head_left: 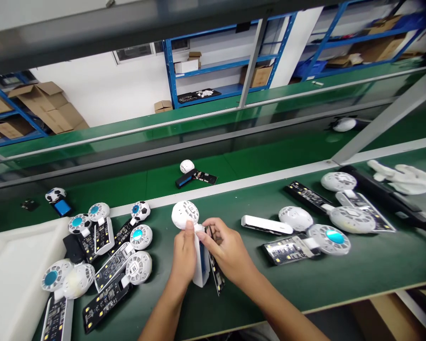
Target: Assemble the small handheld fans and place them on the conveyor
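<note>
Over the green bench I hold a white round-headed device (185, 214), its vented head pointing away from me. My left hand (184, 255) is closed around the neck and the white housing (199, 270), thumb up by the head. A narrow black circuit board (217, 274) with yellow squares hangs at an angle beside the housing, apart from it at the lower end. The fingers of my right hand (225, 244) pinch the neck and the upper end of this board. What lies under the fingertips is hidden.
Several similar devices with exposed boards (106, 293) lie in a cluster on the left, beside a white foam tray (17, 265). More devices (287, 248) lie on the right, near a black tool (386, 194) and a white glove (404, 177). A green conveyor (156, 182) runs behind.
</note>
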Motion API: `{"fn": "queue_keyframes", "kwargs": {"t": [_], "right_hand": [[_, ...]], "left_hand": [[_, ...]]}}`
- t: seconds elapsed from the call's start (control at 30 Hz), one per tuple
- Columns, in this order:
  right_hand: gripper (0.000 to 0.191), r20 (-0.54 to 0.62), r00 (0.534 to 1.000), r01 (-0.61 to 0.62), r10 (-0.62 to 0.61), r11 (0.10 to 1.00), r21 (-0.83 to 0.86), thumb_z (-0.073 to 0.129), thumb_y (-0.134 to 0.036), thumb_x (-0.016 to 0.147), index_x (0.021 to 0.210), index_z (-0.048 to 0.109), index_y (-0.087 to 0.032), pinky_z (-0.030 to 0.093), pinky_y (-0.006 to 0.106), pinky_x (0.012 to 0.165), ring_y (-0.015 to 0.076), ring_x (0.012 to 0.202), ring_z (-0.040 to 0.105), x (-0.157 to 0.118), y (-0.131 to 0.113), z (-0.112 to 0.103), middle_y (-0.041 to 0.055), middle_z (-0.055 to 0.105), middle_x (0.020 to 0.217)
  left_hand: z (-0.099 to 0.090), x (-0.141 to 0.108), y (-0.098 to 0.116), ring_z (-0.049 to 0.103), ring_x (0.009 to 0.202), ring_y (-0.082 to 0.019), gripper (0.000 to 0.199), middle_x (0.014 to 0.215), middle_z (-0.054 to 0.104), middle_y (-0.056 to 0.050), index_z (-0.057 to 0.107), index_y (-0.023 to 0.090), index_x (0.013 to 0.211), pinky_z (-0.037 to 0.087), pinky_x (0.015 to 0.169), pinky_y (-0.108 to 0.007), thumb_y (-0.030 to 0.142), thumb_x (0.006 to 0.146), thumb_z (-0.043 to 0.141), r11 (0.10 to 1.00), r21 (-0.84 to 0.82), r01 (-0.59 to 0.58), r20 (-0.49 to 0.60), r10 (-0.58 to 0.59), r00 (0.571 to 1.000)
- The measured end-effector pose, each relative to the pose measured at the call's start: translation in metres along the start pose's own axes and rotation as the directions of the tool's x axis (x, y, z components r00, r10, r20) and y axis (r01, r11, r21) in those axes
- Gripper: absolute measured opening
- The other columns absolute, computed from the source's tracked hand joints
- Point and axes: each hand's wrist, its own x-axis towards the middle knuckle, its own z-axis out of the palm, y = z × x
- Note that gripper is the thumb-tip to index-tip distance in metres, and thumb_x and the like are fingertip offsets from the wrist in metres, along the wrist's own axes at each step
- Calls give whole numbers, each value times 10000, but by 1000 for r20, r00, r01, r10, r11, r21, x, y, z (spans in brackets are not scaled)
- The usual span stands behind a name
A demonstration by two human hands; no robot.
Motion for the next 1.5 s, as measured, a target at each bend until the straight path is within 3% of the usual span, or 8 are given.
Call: {"fn": "queue_keyframes", "kwargs": {"t": [0.13, 0.23, 0.3, 0.4, 0.57, 0.9, 1.23, 1.5], "right_hand": [[266, 66, 985, -171, 161, 964, 202, 583, -437, 736, 705, 499, -187, 410, 240, 421, 117, 448, 477, 14, 18, 7, -49, 480, 536], [239, 128, 981, -171, 143, 954, 246, 471, -403, 785, 727, 505, -174, 479, 269, 405, 135, 420, 547, 17, 25, 13, -24, 543, 544], [241, 172, 981, -129, 86, 958, 255, 377, -326, 814, 783, 546, -156, 524, 293, 463, 158, 493, 613, 14, 25, 15, 12, 600, 588], [253, 187, 982, -1, -38, 979, 204, 366, -227, 808, 842, 606, -155, 548, 348, 597, 181, 635, 645, 8, 21, 15, 64, 649, 732], [172, 79, 970, 230, -228, 973, -25, 500, -123, 745, 812, 645, -189, 433, 497, 856, 278, 980, 515, 1, 24, 19, 125, 547, 1009], [156, 156, 859, 509, -487, 845, -164, 506, -76, 798, 845, 602, -189, 477, 396, 898, 237, 1076, 485, 4, 34, 22, 93, 591, 1022], [288, 79, 794, 595, -602, 744, -306, 331, -13, 841, 984, 580, -35, 493, 466, 923, 318, 1151, 488, -3, 45, 43, 195, 632, 1015], [280, 42, 779, 596, -626, 717, -361, 355, -34, 858, 957, 616, -56, 505, 427, 919, 303, 1105, 536, -4, 46, 45, 176, 657, 1002]], "left_hand": [[-13, 11, -10, 513, 563, -172, 548, 535, 534, -24, 538, 139, 597, 395, 536, -265, 616, 796, 358, 996, 71, 62, 34, -64, 997], [-21, 1, -15, 598, 815, -238, 535, 957, 634, -138, 557, 107, 1032, 451, 715, -326, 565, 771, 465, 987, 140, 81, -47, -75, 996], [-22, -10, -18, 519, 1089, -280, 683, 1289, 463, -178, 354, 148, 1291, 413, 879, -377, 451, 725, 587, 974, 225, 42, -25, -37, 999], [-19, -22, -25, 277, 1309, -294, 728, 1465, 183, -173, 200, 130, 1380, 297, 1022, -434, 291, 758, 542, 930, 363, -62, 103, 26, 994], [-15, -23, -32, 279, 1315, -237, 528, 1424, 298, -184, 243, 59, 1360, 212, 1081, -443, 285, 886, 301, 943, 324, -83, 93, 56, 994], [-17, -24, -36, 349, 1281, -205, 490, 1390, 377, -156, 285, 68, 1339, 234, 1083, -382, 240, 881, 315, 978, 198, -59, 79, 44, 996], [-14, -22, -46, 305, 1305, -215, 494, 1408, 342, -162, 311, 54, 1326, 252, 1088, -387, 261, 877, 313, 992, 121, -30, -14, 32, 999], [-11, -21, -46, 308, 1304, -215, 498, 1406, 336, -174, 318, 29, 1323, 248, 1091, -383, 247, 874, 303, 990, 136, -40, -38, 46, 998]]}}
